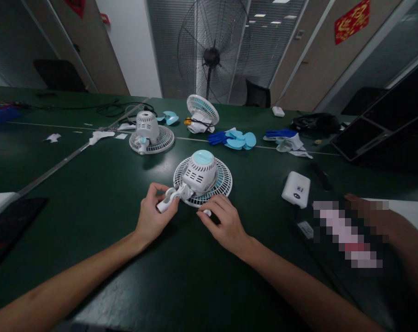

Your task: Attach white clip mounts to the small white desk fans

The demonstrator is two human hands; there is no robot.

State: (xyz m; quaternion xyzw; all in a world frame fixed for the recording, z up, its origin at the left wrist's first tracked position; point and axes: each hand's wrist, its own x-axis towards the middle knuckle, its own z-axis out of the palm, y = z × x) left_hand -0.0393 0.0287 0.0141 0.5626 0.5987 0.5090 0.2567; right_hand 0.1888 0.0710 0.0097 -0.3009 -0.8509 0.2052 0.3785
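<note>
A small white fan (pixel 199 173) lies grille-down on the dark green table, its motor housing with a light blue cap facing up. My left hand (pixel 155 210) is closed around the white clip (pixel 167 199) that joins the housing at its lower left. Just right of the clip, my right hand (pixel 226 221) pinches a small white piece (pixel 206 212) near the front edge of the grille. The fingers cover most of that piece, so its kind does not show.
Behind stand another grille-down fan (pixel 148 127) and an upright-tilted fan (pixel 202 113). Light blue fan blades (pixel 241 139) and blue gloves (pixel 281 134) lie farther back. At right are a white power bank (pixel 296 189) and another person's arm (pixel 395 230).
</note>
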